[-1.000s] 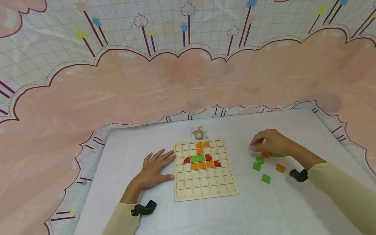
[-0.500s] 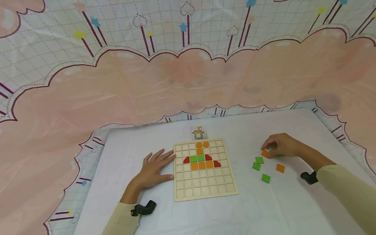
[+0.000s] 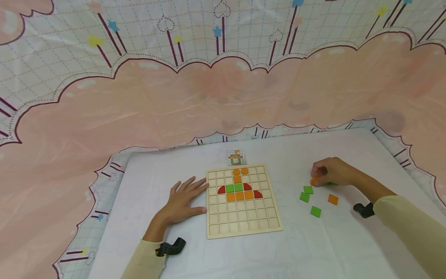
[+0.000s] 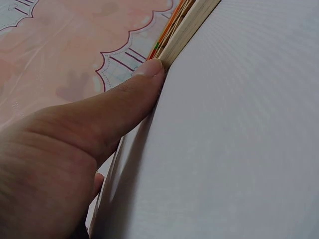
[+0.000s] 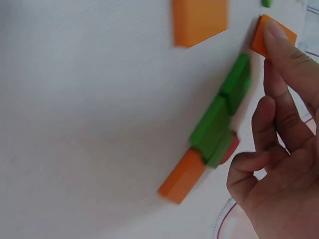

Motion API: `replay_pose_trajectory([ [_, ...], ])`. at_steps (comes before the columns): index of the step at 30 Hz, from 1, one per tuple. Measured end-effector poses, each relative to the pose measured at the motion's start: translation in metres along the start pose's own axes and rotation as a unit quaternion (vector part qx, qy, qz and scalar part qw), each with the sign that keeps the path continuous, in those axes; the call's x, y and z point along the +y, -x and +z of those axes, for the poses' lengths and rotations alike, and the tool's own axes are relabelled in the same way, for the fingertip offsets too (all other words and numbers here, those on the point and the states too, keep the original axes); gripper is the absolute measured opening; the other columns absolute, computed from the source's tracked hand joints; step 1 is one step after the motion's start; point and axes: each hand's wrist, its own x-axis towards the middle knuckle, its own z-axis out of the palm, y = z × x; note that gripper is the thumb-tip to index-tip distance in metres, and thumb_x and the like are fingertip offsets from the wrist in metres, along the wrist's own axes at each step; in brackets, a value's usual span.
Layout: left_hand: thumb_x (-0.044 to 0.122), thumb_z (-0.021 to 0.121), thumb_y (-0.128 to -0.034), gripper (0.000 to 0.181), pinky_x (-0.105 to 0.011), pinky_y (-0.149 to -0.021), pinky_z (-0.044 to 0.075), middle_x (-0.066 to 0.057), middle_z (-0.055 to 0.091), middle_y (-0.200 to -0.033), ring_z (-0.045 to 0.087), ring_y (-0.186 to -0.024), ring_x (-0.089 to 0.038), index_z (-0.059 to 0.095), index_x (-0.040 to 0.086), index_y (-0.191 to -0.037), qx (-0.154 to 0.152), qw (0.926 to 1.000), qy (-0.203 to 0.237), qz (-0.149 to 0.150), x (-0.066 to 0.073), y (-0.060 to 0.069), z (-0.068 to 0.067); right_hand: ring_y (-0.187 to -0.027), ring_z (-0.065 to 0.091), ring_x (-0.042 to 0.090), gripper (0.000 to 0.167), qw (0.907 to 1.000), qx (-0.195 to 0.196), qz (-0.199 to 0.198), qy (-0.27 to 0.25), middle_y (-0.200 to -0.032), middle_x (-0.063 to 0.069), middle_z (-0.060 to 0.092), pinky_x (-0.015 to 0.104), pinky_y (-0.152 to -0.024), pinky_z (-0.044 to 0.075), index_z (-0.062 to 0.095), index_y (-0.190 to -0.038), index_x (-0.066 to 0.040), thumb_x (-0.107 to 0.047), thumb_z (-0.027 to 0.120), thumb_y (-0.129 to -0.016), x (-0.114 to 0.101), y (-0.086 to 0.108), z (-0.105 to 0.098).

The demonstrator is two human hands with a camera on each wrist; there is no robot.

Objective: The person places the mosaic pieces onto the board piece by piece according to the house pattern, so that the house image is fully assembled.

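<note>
My right hand [image 3: 332, 171] pinches an orange square tile [image 5: 258, 40] between thumb and fingers, low over the loose tiles. Beside it in the right wrist view lie green tiles [image 5: 212, 127], another orange tile [image 5: 182, 177] and part of a red piece [image 5: 230, 148]. With fingers spread, my left hand [image 3: 182, 199] rests at the left edge of a wooden grid board [image 3: 244, 224]. Its thumb [image 4: 124, 104] touches the board's side in the left wrist view. Orange, green and red pieces sit in the board's upper and middle cells.
A small pattern card [image 3: 236, 157] lies just beyond the board. Loose green tiles [image 3: 315, 211] and an orange tile [image 3: 333, 199] lie to the board's right. A patterned cloth [image 3: 209, 97] hangs behind the white tabletop [image 3: 167, 166].
My right hand has moved right and settled over the loose tiles, its fingers closing on an orange tile. My left hand and the board have stayed in place.
</note>
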Motion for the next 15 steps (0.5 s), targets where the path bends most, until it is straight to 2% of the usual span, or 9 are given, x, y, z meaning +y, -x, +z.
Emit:
replay_pose_trajectory([
  [6, 0.054, 0.075, -0.0857, 0.083, -0.068, -0.12, 0.003, 0.004, 0.033, -0.168, 0.017, -0.158, -0.033, 0.043, 0.027, -0.157, -0.003, 1.0, 0.0, -0.003, 0.0, 0.001, -0.001, -0.086, 0.059, 0.016, 0.007, 0.9987, 0.017, -0.037, -0.031, -0.088, -0.008, 0.068, 0.026, -0.077, 0.051, 0.075, -0.096, -0.025, -0.024, 0.079, -0.09, -0.019, -0.015, 0.008],
  [10, 0.053, 0.075, -0.0855, 0.082, -0.069, -0.119, 0.004, 0.002, 0.034, -0.167, 0.019, -0.158, -0.035, 0.044, 0.026, -0.156, 0.005, 1.0, 0.001, 0.004, 0.0, 0.001, -0.001, -0.088, 0.061, 0.017, 0.006, 0.9965, 0.019, -0.047, -0.067, -0.092, -0.005, 0.071, 0.028, -0.079, 0.052, 0.076, -0.096, -0.021, -0.022, 0.078, -0.091, -0.044, -0.032, 0.018],
  [15, 0.053, 0.075, -0.086, 0.081, -0.07, -0.119, 0.005, 0.0, 0.036, -0.166, 0.02, -0.157, -0.037, 0.044, 0.025, -0.156, 0.01, 0.9999, 0.001, 0.009, 0.001, 0.001, 0.0, -0.086, 0.06, 0.017, 0.006, 0.9925, 0.001, -0.06, -0.107, -0.089, -0.004, 0.072, 0.027, -0.078, 0.052, 0.077, -0.095, -0.018, -0.02, 0.08, -0.09, -0.081, -0.054, 0.035],
])
